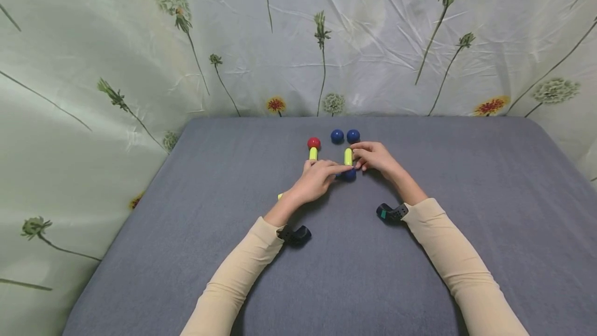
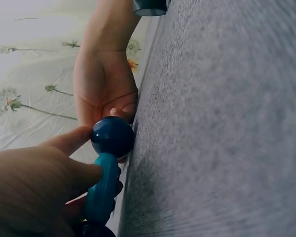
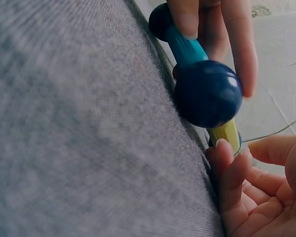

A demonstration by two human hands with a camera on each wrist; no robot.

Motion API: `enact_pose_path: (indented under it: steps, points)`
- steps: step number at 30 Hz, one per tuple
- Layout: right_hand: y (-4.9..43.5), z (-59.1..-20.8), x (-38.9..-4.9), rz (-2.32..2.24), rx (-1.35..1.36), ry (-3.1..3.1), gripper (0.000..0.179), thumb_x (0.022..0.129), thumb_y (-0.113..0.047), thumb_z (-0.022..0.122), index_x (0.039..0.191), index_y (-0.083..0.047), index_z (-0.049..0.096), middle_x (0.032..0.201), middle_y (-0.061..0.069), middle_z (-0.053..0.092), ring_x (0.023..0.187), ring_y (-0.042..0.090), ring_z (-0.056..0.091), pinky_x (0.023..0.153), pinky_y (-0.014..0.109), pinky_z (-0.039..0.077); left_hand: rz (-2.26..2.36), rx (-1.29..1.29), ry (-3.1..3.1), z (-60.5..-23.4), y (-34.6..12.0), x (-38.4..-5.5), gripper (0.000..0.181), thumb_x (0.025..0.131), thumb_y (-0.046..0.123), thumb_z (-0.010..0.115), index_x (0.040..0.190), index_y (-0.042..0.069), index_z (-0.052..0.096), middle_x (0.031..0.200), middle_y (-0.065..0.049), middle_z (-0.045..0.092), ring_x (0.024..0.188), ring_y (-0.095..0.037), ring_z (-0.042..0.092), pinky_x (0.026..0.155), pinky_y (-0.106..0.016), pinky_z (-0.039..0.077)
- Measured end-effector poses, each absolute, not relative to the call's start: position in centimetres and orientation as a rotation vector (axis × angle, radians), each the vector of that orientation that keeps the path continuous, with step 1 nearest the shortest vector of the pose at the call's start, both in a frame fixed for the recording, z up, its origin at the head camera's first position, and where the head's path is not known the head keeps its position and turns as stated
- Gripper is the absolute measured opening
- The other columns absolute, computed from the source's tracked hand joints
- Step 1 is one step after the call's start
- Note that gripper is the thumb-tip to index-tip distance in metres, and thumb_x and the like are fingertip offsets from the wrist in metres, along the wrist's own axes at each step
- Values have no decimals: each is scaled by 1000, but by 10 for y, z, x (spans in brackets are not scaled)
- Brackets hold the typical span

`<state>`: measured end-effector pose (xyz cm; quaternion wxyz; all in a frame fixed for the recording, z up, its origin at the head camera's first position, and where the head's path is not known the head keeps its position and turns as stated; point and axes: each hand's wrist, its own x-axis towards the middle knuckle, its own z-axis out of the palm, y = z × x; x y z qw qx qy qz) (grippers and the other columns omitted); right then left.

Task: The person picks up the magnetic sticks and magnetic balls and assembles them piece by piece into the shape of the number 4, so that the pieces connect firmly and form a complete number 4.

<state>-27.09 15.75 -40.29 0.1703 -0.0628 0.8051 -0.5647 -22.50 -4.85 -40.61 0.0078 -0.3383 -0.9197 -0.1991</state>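
Observation:
My left hand (image 1: 318, 180) pinches a teal rod (image 2: 101, 190) between thumb and fingers, its index finger stretched to a glossy blue ball (image 2: 113, 137) at the rod's end. Another dark ball (image 3: 160, 22) sits at the rod's other end. From that blue ball (image 3: 207, 94) a yellow rod (image 3: 226, 134) runs on, and the fingertips of my right hand (image 3: 261, 187) hold it. Seen from the head, the yellow rod (image 1: 348, 156) lies between the blue ball (image 1: 350, 174) and my right hand (image 1: 375, 159). Most of the teal rod is hidden there by the left hand.
Two blue balls (image 1: 337, 136) lie just beyond the yellow rod. A red ball (image 1: 314, 143) meets a second yellow rod (image 1: 313, 153) beyond the left hand. Another yellow piece (image 1: 280, 196) peeks out beside the left wrist. A flowered curtain (image 1: 373, 40) hangs behind the grey table (image 1: 345, 284).

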Motion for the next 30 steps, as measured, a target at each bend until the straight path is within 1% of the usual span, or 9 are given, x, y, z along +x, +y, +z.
enact_pose_path:
  steps: [5, 12, 20, 27, 30]
  points:
    - [157, -398, -268, -1614, -172, 2269, 45, 98, -17, 44, 134, 8, 44, 89, 4, 61, 60, 2, 56, 54, 18, 46, -623, -997, -2854, -409, -46, -226, 44, 95, 7, 51, 130, 33, 56, 109, 6, 67, 102, -10, 60, 79, -35, 29]
    - [158, -401, -271, -1616, -162, 2264, 43, 97, -15, 44, 133, 9, 45, 81, -1, 60, 59, 3, 56, 54, 17, 46, -665, -985, -2856, -409, -46, -225, 45, 93, 6, 53, 129, 32, 57, 108, 4, 68, 101, -12, 60, 80, -36, 29]
    - [156, -405, -274, -1621, -166, 2276, 43, 97, -17, 45, 132, 6, 47, 79, -2, 60, 59, 3, 57, 53, 17, 46, -662, -953, -2853, -409, -45, -224, 48, 92, 4, 55, 130, 32, 56, 109, 3, 68, 100, -13, 60, 81, -37, 30]
    - [159, -402, -274, -1645, -134, 2243, 42, 96, -15, 45, 133, 6, 47, 86, 0, 60, 59, 3, 58, 55, 17, 47, -642, -940, -2852, -408, -44, -224, 47, 92, 5, 55, 130, 33, 56, 109, 2, 68, 98, -13, 60, 81, -37, 30]
    - [162, -401, -275, -1654, -129, 2258, 42, 96, -13, 45, 131, 8, 47, 85, 0, 62, 59, 2, 58, 57, 17, 48, -629, -936, -2860, -408, -43, -223, 47, 92, 5, 55, 130, 33, 56, 109, 3, 67, 98, -13, 60, 80, -36, 30]
